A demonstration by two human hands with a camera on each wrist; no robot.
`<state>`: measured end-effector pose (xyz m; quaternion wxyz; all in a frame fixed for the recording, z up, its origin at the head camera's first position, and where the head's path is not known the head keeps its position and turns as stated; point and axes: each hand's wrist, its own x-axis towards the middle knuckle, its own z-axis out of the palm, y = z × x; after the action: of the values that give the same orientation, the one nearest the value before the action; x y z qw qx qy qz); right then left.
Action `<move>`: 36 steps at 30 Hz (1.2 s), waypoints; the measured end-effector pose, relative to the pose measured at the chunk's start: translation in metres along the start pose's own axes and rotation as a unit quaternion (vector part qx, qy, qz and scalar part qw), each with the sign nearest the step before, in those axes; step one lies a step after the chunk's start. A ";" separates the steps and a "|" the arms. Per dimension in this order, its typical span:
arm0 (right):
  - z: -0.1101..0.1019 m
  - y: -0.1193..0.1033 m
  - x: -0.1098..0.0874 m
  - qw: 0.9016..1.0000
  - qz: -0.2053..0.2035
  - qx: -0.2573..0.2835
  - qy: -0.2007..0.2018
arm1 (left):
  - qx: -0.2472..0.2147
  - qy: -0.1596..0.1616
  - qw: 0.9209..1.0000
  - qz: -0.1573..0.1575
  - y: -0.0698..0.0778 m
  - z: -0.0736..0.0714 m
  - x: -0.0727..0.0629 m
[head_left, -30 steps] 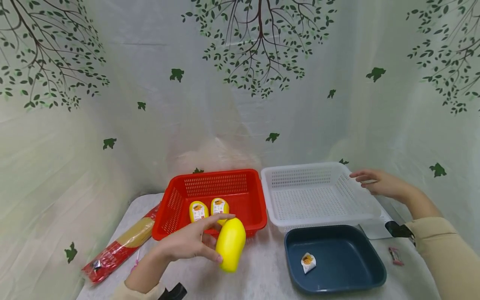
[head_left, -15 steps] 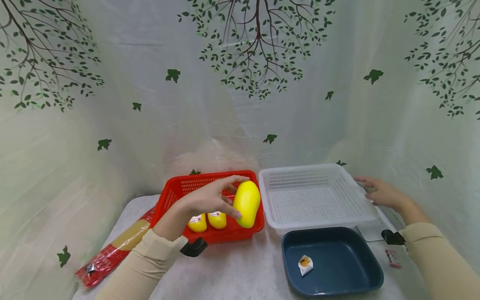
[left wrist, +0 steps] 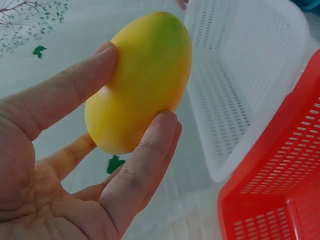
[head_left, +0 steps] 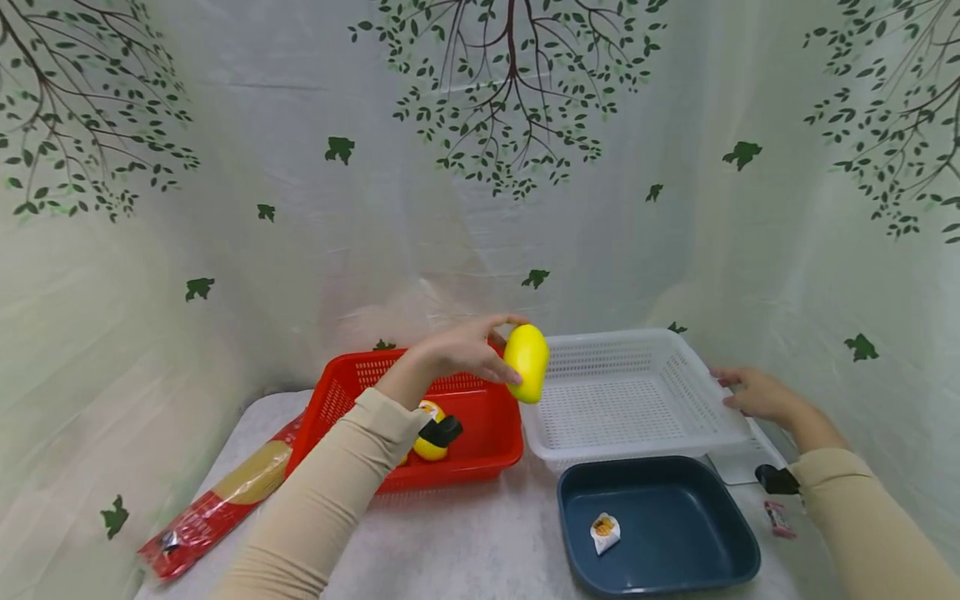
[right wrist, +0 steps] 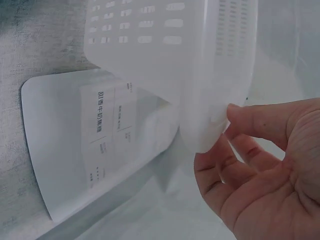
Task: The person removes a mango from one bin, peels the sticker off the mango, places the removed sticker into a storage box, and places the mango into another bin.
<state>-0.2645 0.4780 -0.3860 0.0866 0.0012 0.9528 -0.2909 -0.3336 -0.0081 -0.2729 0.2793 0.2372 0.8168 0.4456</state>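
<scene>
My left hand (head_left: 471, 346) pinches a yellow mango (head_left: 527, 363) between thumb and fingers, over the gap between the two baskets. In the left wrist view the mango (left wrist: 145, 75) shows a greenish patch near its top. My right hand (head_left: 768, 400) holds the right rim of the white perforated basket (head_left: 626, 408). The right wrist view shows the thumb on one side of the basket's rim (right wrist: 212, 120) and curled fingers beneath it. Inside the red basket (head_left: 480, 425) lie yellow mangoes (head_left: 429, 447) with white labels, partly hidden by my left sleeve and wrist strap.
A dark blue tray (head_left: 675, 533) in front holds a small white-wrapped piece (head_left: 604, 533). Right of it lies a small red packet (head_left: 779, 519). A white labelled pouch (right wrist: 65, 145) sits beside the white basket. A long red and gold package (head_left: 217, 508) lies at the left.
My left hand has carried the mango up, away and rightward, from the red basket's front to beside the white basket. My right hand has come down onto the white basket's rim.
</scene>
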 end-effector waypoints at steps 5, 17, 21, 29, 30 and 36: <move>-0.001 -0.003 -0.003 1.000 0.006 -0.012 -0.002 | -0.016 -0.012 1.000 -0.021 -0.001 0.009 0.026; -0.002 -0.003 -0.001 1.000 -0.006 -0.029 0.004 | 0.000 0.004 0.998 -0.069 0.000 0.026 0.070; -0.002 -0.001 -0.001 0.999 -0.008 -0.041 0.007 | -0.023 0.002 0.996 -0.088 0.001 0.034 0.081; -0.001 -0.003 0.002 0.996 -0.031 -0.076 0.022 | -0.032 -0.006 0.991 -0.129 -0.007 0.053 0.101; -0.001 -0.004 0.002 0.996 -0.030 -0.077 0.023 | -0.030 -0.006 0.991 -0.134 -0.009 0.055 0.103; -0.002 -0.005 0.001 0.996 -0.027 -0.084 0.022 | -0.040 0.018 0.987 -0.154 -0.013 0.070 0.115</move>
<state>-0.2664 0.4751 -0.3820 0.0573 -0.0253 0.9752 -0.2122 -0.3727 0.1002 -0.3440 0.3393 0.0889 0.8302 0.4332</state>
